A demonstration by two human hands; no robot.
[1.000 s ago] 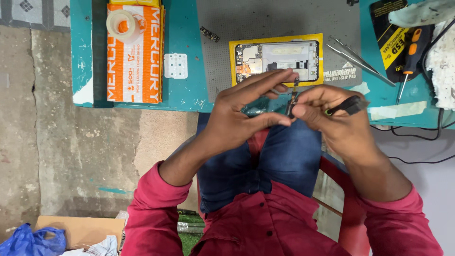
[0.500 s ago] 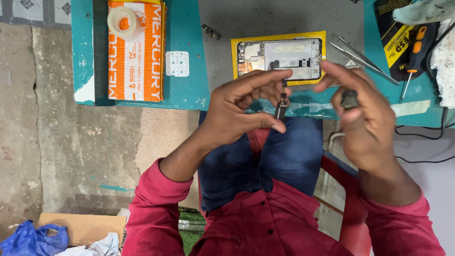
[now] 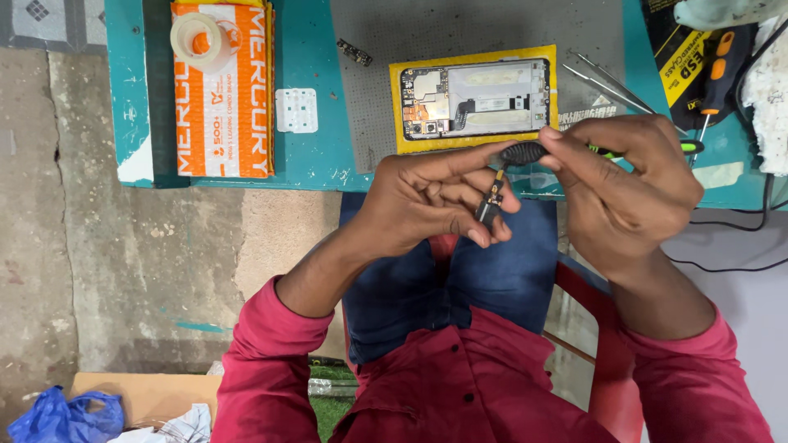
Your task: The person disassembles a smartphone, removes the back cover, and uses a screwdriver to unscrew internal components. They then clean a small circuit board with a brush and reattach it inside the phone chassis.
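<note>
Pinching a small black component with a short flex strip, the left hand closes its fingers over the lap. Beside it, the right hand grips a black-handled tool. Beyond, an opened phone lies on the teal tabletop.

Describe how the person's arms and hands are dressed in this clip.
Both hands are bare: no gloves, rings or watch visible on the left hand or right hand. Dark red long sleeves are pushed up, forearms uncovered. The shirt has dark buttons.
</note>
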